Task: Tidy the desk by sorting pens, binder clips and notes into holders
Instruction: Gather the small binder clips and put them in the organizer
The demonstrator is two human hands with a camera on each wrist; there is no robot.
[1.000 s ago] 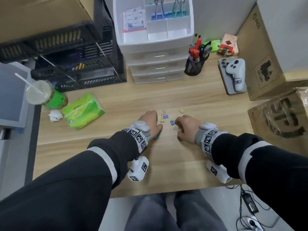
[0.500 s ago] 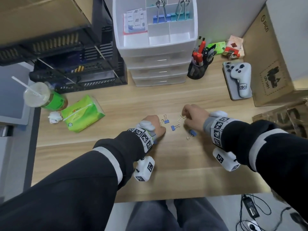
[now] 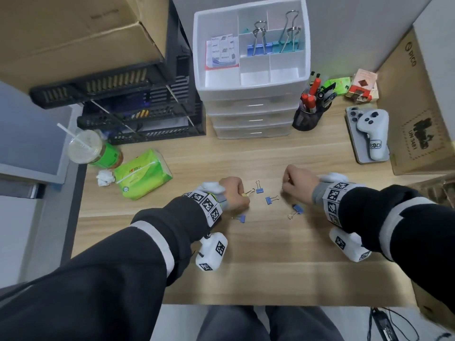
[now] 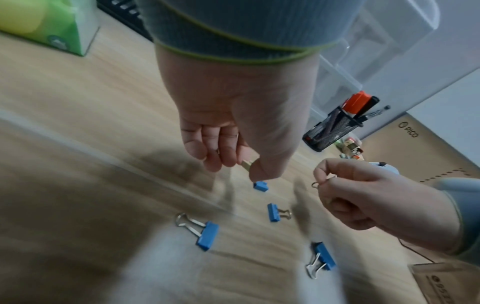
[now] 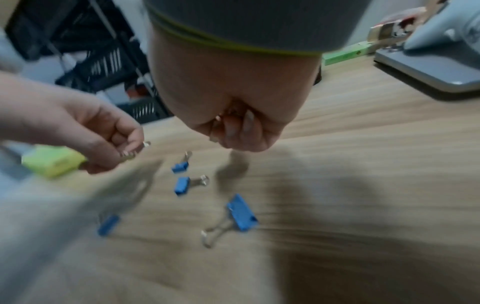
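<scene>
both hands hover just above the middle of the light wooden tabletop point(image 3: 246, 254), knuckles up and fingers curled. the left hand point(image 3: 232, 193) pinches a small gold-coloured metal binder clip point(image 3: 248, 193) between thumb and fingertips; in the left wrist view its body shows at the fingertips point(image 4: 249, 165). the right hand point(image 3: 299, 184) is closed round another small clip with wire handles point(image 4: 323, 182); the right wrist view is blurred, so its colour is hard to tell, though it looks metallic.

four small blue binder clips with wire handles lie loose on the tabletop between and just below the hands: one point(image 3: 258, 188) just right of the left hand, one point(image 3: 270, 200) in the middle between the hands, one point(image 3: 296, 210) below the right hand, and one point(image 3: 241, 218) beside the left wrist, toward the near edge.

at the far edge stands a white plastic drawer unit point(image 3: 251, 114) with an open divided tray on top; a rear compartment holds a large blue binder clip point(image 3: 258, 46) and a large teal binder clip point(image 3: 288, 44) upright, and the left compartment holds a white sheet of notes point(image 3: 221, 51). just right of the unit is a black mesh pen cup point(image 3: 306, 119) with red and black markers. near the left edge lie a green tissue pack point(image 3: 141, 174) and a lidded green drink cup with a straw point(image 3: 93, 148); near the right edge a white game controller point(image 3: 373, 134) rests on a grey slab.
</scene>
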